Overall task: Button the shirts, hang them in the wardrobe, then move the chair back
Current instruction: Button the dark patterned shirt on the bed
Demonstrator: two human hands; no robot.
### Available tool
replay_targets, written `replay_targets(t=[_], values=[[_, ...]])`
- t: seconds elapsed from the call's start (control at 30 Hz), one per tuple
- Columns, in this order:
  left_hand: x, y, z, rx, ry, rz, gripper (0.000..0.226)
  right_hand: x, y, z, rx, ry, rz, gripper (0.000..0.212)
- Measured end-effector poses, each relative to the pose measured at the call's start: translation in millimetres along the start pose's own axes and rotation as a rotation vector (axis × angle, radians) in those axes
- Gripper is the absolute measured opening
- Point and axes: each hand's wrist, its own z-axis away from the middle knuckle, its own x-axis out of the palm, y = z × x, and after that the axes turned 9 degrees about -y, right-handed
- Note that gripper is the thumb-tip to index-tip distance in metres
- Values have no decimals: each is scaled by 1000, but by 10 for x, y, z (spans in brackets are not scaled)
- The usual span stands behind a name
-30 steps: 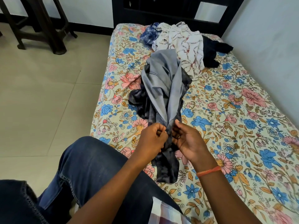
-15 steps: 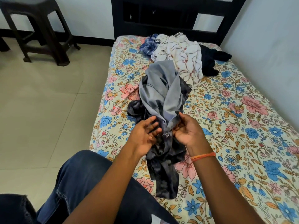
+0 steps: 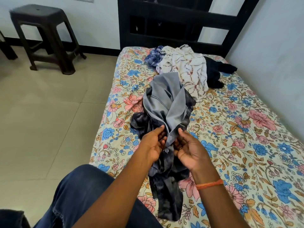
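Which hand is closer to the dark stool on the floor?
Left. The left hand is on the grey shirt, on the side facing the stool at the far left. The right hand is on the shirt's other side, farther away.

Bare bedsheet (image 3: 238, 145) right of hands; clothes pile (image 3: 185, 66) probably blocking beyond.

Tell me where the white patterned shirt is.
In the head view, the white shirt lies crumpled at the far end of the bed, between a blue checked garment on its left and a black one on its right.
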Motion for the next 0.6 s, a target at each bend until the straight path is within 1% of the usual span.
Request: replay_targets(t=[0.07, 0.13, 0.17, 0.27, 0.3, 0.37, 0.43, 0.53, 0.6], values=[[49, 57, 56, 46, 22, -42, 15, 11, -27, -4, -45, 29, 0, 10], [78, 110, 145, 125, 62, -170, 18, 34, -66, 15, -133, 80, 41, 10], [90, 142, 204, 182, 77, -268, 21, 43, -87, 29, -205, 118, 101, 10], [90, 250, 401, 472, 106, -726, 33, 43, -134, 76, -455, 276, 427, 7], [88, 297, 484, 579, 123, -866, 32, 55, -150, 106, -539, 316, 525, 7], [120, 379, 695, 757, 134, -1035, 27, 143, -157, 212, -688, 338, 686, 7], [161, 389, 860, 870, 102, -1137, 25, 288, -117, 363, -790, 287, 830, 3], [146, 268, 1003, 880, 17, -1197, 24, 446, 56, 556, -907, 204, 1014, 10], [74, 185, 1043, 821, -9, -1119, 23, 430, 183, 582, -952, 208, 1080, 9]])
